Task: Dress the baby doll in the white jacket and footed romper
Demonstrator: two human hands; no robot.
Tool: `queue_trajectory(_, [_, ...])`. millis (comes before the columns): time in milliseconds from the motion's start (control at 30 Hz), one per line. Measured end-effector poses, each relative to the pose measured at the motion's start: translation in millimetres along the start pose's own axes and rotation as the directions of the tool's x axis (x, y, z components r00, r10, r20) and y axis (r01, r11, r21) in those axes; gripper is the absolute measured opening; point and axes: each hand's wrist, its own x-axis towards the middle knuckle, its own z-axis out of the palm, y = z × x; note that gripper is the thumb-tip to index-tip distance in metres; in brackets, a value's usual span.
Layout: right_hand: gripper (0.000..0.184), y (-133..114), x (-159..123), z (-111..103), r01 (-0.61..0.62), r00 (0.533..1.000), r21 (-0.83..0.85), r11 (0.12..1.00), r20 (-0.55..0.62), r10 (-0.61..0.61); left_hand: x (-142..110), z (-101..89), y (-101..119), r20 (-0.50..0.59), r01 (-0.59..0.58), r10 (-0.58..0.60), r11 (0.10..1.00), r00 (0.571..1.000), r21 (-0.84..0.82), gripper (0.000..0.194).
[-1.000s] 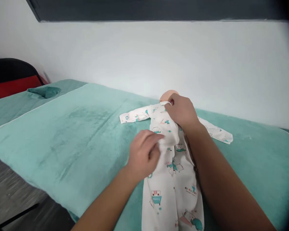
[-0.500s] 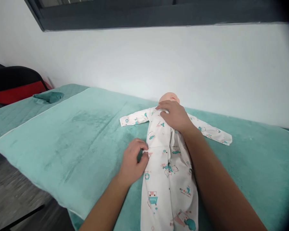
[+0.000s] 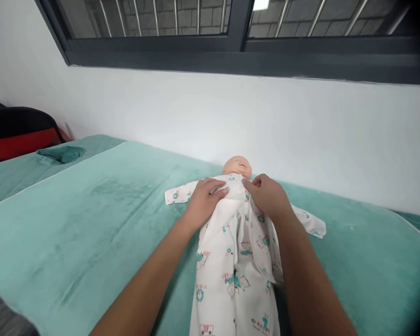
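A baby doll (image 3: 237,166) lies on its back, dressed in a long white baby romper (image 3: 219,261) with teal and pink prints. Its sleeves stretch out to both sides. My left hand (image 3: 206,199) rests on the left of the romper's chest, thumb and fingers a little apart. Just below the doll's chin, my right hand (image 3: 268,196) pinches the romper's front edge near the collar between thumb and forefinger. Part of each sleeve is hidden behind my hands. The romper's lower end runs out of view.
The doll lies on a teal plush cover (image 3: 101,224) against a white wall (image 3: 154,112). A barred window with a dark frame (image 3: 161,58) is above. At the far left are a crumpled teal cloth (image 3: 61,154) and a black and red object (image 3: 21,133).
My left hand has moved up from the romper's waist to its chest. My right hand has shifted off the upper chest to the collar and pinched the fabric. The view has tilted up.
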Motion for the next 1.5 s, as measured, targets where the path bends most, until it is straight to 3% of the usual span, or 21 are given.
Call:
queue_trajectory(100, [0.03, 4, 0, -4, -0.025, 0.994, -0.055, 0.998, 0.101, 0.03, 9, 11.7, 23, 0.177, -0.172, 0.14, 0.969, 0.974, 0.178, 0.035])
queue_trajectory(200, [0.024, 9, 1, -8, 0.008, 0.984, -0.065, 0.998, 0.179, 0.004, 5, 21.9, 42, 0.233, -0.265, 0.188, 0.892, 0.954, 0.365, 0.031])
queue_trajectory(267, [0.023, 12, 4, -7, 0.029, 0.987, -0.035, 0.999, 0.159, -0.023, 13, 27.5, 44, 0.182, -0.225, 0.164, 0.891, 0.97, 0.395, 0.027])
queue_trajectory(367, [0.023, 18, 11, -1, 0.032, 0.995, 0.044, 0.999, 0.09, -0.036, 39, 34.0, 34, 0.064, -0.046, 0.027, 0.944, 0.998, 0.328, 0.027])
queue_trajectory(500, [0.021, 22, 17, 7, 0.012, 0.999, 0.279, 0.96, 0.034, -0.022, 66, 40.7, 23, 0.08, 0.069, -0.096, 0.956, 0.992, 0.284, 0.029])
queue_trajectory(600, [0.023, 19, 18, 13, -0.038, 0.997, 0.552, 0.833, -0.041, 0.072, 72, 44.1, 21, 0.094, 0.111, -0.14, 0.959, 0.986, 0.262, 0.024])
queue_trajectory(667, [0.025, 16, 17, 17, -0.08, 0.992, 0.685, 0.724, -0.02, 0.128, 73, 44.2, 20, 0.094, 0.183, -0.206, 0.961, 0.974, 0.207, 0.02])
queue_trajectory(800, [0.028, 8, 17, 24, -0.151, 0.985, 0.827, 0.541, 0.078, 0.155, 74, 39.9, 12, 0.077, 0.236, -0.248, 0.962, 0.966, 0.135, 0.021])
queue_trajectory(900, [0.031, 4, 18, 27, -0.193, 0.98, 0.86, 0.472, 0.142, 0.142, 72, 38.1, 6, 0.084, 0.221, -0.226, 0.974, 0.971, 0.057, 0.02])
queue_trajectory(1133, [0.027, -1, 19, 26, -0.182, 0.982, 0.834, 0.522, 0.129, 0.136, 72, 43.6, -1, -0.02, 0.124, -0.123, 0.991, 0.992, 0.051, 0.018])
queue_trajectory(1300, [0.026, -1, 21, 25, -0.151, 0.988, 0.779, 0.609, 0.1, 0.118, 74, 40.9, -1, -0.034, 0.161, -0.167, 0.978, 0.985, -0.136, 0.018])
queue_trajectory(1500, [0.025, -3, 25, 27, -0.119, 0.993, 0.793, 0.598, 0.079, 0.093, 77, 40.7, -2, -0.028, 0.161, -0.177, 0.944, 0.984, -0.287, 0.017])
